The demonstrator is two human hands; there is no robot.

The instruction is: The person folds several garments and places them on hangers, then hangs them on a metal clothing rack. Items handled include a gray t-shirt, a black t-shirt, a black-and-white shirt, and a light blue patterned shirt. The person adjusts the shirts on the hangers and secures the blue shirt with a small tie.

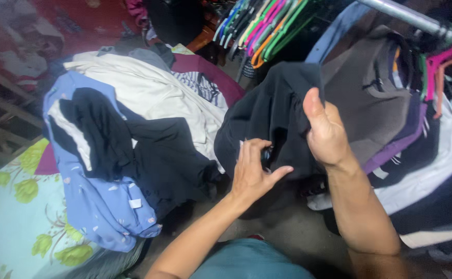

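Note:
A black garment (267, 111) hangs in front of me, held up in the air. My right hand (326, 129) grips its upper right part, thumb pointing up against the cloth. My left hand (251, 170) is under the garment's lower edge, fingers curled around the black fabric and a small dark object that I cannot make out. Behind the garment, clothes hang on a metal rail (407, 18).
A heap of clothes lies on the bed at left: a cream piece (153, 88), a black piece (153, 155) and a light blue dotted piece (94, 206). Below it is a floral sheet (14, 217). Coloured hangers (267, 26) are bunched at top centre. Grey, purple and white clothes (391, 124) hang at right.

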